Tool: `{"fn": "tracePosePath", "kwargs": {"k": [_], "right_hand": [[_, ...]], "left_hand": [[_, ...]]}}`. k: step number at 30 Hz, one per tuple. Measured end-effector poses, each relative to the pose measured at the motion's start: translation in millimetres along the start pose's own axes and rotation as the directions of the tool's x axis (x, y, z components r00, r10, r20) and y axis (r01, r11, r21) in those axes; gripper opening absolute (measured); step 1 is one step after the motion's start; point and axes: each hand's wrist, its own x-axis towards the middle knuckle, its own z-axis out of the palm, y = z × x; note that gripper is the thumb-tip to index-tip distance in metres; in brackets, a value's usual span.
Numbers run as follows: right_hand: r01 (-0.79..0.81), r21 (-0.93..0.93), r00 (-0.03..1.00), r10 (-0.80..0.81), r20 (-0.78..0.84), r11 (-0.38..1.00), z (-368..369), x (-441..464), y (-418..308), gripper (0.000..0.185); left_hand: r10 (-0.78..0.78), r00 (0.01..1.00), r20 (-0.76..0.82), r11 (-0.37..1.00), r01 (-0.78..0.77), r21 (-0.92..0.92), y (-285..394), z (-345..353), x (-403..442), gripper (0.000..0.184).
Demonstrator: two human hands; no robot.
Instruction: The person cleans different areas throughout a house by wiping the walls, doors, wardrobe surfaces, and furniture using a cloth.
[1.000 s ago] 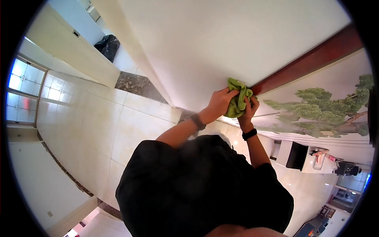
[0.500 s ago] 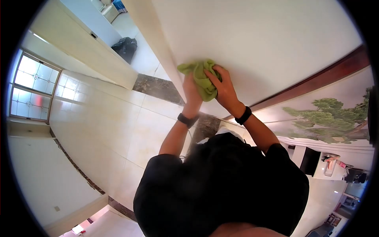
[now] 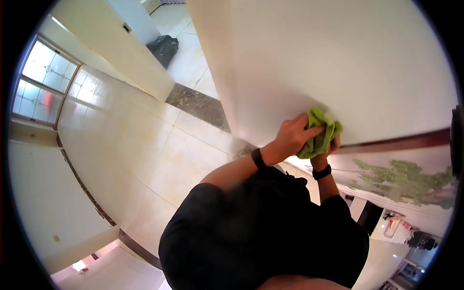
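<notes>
A crumpled green cloth (image 3: 319, 135) is bunched between my two hands, close to the white wall (image 3: 348, 53). My left hand (image 3: 292, 135) grips it from the left, with thumb and fingers closed on the fabric. From below and to the right, my right hand (image 3: 332, 147) holds the cloth too, its fingers partly hidden behind it. Whether the cloth presses on the wall at this instant I cannot tell. Both wrists carry dark bands.
Just below the cloth runs a dark red wooden trim (image 3: 401, 143), with a tree picture (image 3: 403, 179) beneath it. To the left, a doorway has a dark stone threshold (image 3: 198, 107). A black plastic bag (image 3: 164, 50) lies on the floor beyond it.
Both hands have moved right and lower in view with the cloth, toward the red trim. The cloth is now more bunched, and my right hand has gone partly behind it.
</notes>
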Motion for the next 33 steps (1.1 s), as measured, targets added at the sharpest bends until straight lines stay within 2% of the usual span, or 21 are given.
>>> {"fn": "tracePosePath", "kwargs": {"k": [2, 3, 4, 5, 6, 8, 9, 12, 13, 14, 16, 17, 18, 19, 20, 21, 24, 25, 29, 32, 33], "right_hand": [[-0.080, -0.242, 0.995, 0.092, 0.037, 0.967, 19.8, 2.7, -11.7, 0.028], [-0.033, -0.357, 0.994, 0.068, 0.086, 0.934, 26.1, 1.4, -9.9, 0.029], [0.093, -0.469, 0.984, -0.010, 0.178, 0.878, 28.7, -1.8, -4.6, 0.029], [0.232, -0.540, 0.958, -0.094, 0.272, 0.809, 31.3, -6.9, 4.0, 0.030], [0.345, -0.561, 0.922, -0.159, 0.354, 0.753, 32.0, -11.8, 14.4, 0.032], [0.496, -0.550, 0.846, -0.232, 0.480, 0.672, 37.3, -23.5, 36.6, 0.034], [0.550, -0.530, 0.810, -0.260, 0.525, 0.645, 44.2, -28.2, 46.4, 0.036], [0.640, -0.474, 0.734, -0.300, 0.609, 0.604, 70.6, -32.6, 67.4, 0.041], [0.660, -0.466, 0.716, -0.304, 0.629, 0.589, 89.2, -28.5, 63.0, 0.043], [0.675, -0.458, 0.702, -0.312, 0.640, 0.579, 106.7, -22.7, 55.4, 0.045], [0.685, -0.458, 0.695, -0.319, 0.644, 0.567, 157.2, -3.2, 25.4, 0.043], [0.413, -0.373, 0.837, -0.184, 0.516, 0.831, 176.7, 2.1, 19.7, 0.036], [0.088, -0.219, 0.912, 0.010, 0.411, 0.972, 193.2, 6.5, 16.3, 0.030], [0.073, -0.179, 0.928, 0.000, 0.373, 0.981, 211.7, 11.2, 11.8, 0.029], [0.061, -0.139, 0.943, -0.011, 0.334, 0.989, 230.2, 15.9, 7.4, 0.028], [0.352, -0.255, 0.901, -0.252, 0.352, 0.901, 251.8, 21.1, 2.1, 0.033], [0.622, -0.231, 0.760, -0.507, 0.406, 0.748, 270.7, 27.0, 7.1, 0.041], [0.610, -0.163, 0.752, -0.502, 0.427, 0.776, 268.1, 28.3, 10.7, 0.042], [0.640, -0.260, 0.744, -0.499, 0.444, 0.724, 264.0, 13.7, 9.8, 0.042], [0.490, -0.237, 0.832, -0.369, 0.413, 0.839, 233.9, -18.8, 60.4, 0.038], [0.499, -0.268, 0.820, -0.350, 0.453, 0.824, 228.9, -23.0, 64.0, 0.036]], "left_hand": [[0.010, 0.999, 0.050, 0.999, -0.012, 0.034, -15.3, -0.1, -13.9, 0.029], [0.012, 0.997, 0.076, 0.999, -0.014, 0.032, -22.1, -3.1, -17.5, 0.029], [0.016, 0.995, 0.103, 0.999, -0.019, 0.028, -27.7, -6.4, -19.3, 0.028], [-0.051, 0.990, 0.133, 0.998, 0.056, -0.034, -32.3, -13.0, -20.2, 0.028], [-0.118, 0.980, 0.162, 0.987, 0.134, -0.092, -36.7, -19.8, -20.9, 0.028], [-0.118, 0.975, 0.190, 0.986, 0.138, -0.096, -55.3, -38.4, -28.2, 0.030], [-0.051, 0.970, 0.238, 0.999, 0.048, 0.020, -65.3, -52.4, -30.1, 0.030], [-0.043, 0.981, 0.189, 0.997, 0.029, 0.077, -97.1, -78.6, -43.2, 0.028], [-0.133, 0.976, 0.174, 0.991, 0.127, 0.045, -95.7, -90.1, -43.3, 0.029], [-0.217, 0.963, 0.158, 0.976, 0.218, 0.014, -94.3, -102.4, -40.0, 0.030], [-0.269, 0.959, 0.086, 0.960, 0.274, -0.052, -95.4, -126.9, -28.7, 0.030], [-0.245, 0.969, 0.029, 0.965, 0.247, -0.086, -96.5, -137.7, -24.9, 0.029], [-0.016, 0.997, -0.079, 1.000, 0.016, 0.001, -93.1, -154.7, -6.3, 0.028], [0.215, 0.960, -0.182, 0.972, -0.192, 0.136, -89.9, -171.7, 12.4, 0.027], [0.131, 0.970, -0.205, 0.988, -0.110, 0.111, -92.6, -179.7, 15.3, 0.028], [0.044, 0.974, -0.224, 0.996, -0.027, 0.082, -94.8, -185.8, 16.0, 0.028], [-0.329, 0.937, -0.120, 0.931, 0.300, -0.210, -103.8, -196.4, 5.7, 0.027], [-0.250, 0.959, -0.135, 0.960, 0.226, -0.168, -111.1, -196.6, 3.6, 0.026], [-0.285, 0.956, -0.067, 0.932, 0.260, -0.254, -128.9, -191.0, -17.1, 0.023], [-0.324, 0.946, 0.019, 0.911, 0.317, -0.262, -141.8, -193.0, -34.4, 0.022], [-0.272, 0.962, 0.018, 0.940, 0.270, -0.207, -149.6, -193.5, -41.0, 0.022]]}}
